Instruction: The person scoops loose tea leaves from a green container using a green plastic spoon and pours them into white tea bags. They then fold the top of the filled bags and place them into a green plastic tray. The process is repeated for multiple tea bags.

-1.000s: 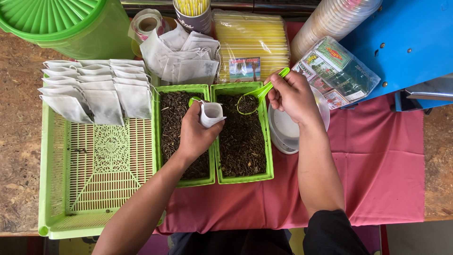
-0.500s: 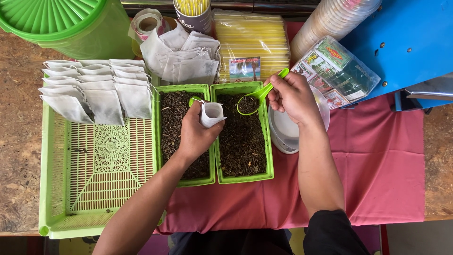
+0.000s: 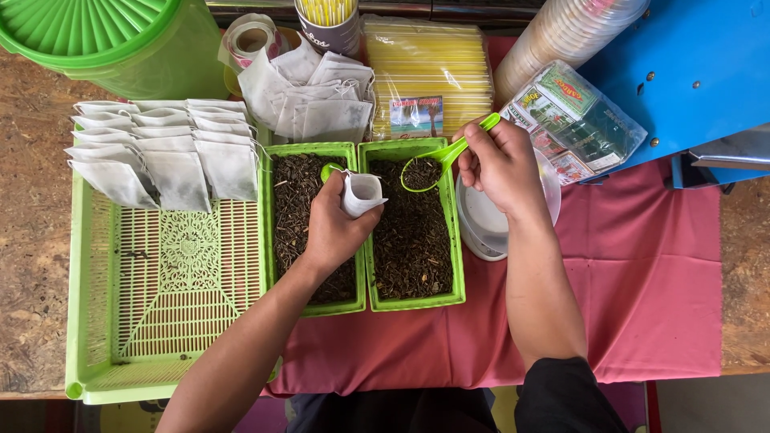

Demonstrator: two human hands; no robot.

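My left hand (image 3: 329, 228) holds a small white filter bag (image 3: 361, 193) open-mouthed above two green trays of dark loose tea leaves (image 3: 413, 240). My right hand (image 3: 501, 164) grips a green plastic spoon (image 3: 445, 156) whose bowl carries a scoop of leaves, hovering over the right tray (image 3: 457, 277) just right of the bag. A second green spoon tip (image 3: 329, 171) shows behind my left hand, over the left tray (image 3: 267, 232).
A large green slotted tray (image 3: 160, 321) at left holds rows of filled white bags (image 3: 160, 152). Empty bags (image 3: 309, 100), a tape roll, yellow straws (image 3: 425, 60), stacked cups (image 3: 553, 40), packaged tea (image 3: 573, 120), a white bowl (image 3: 481, 228) and a blue machine (image 3: 698, 72) ring the pink cloth.
The loaded spoon has edged slightly toward the bag's mouth; otherwise both hands hold nearly the same positions.
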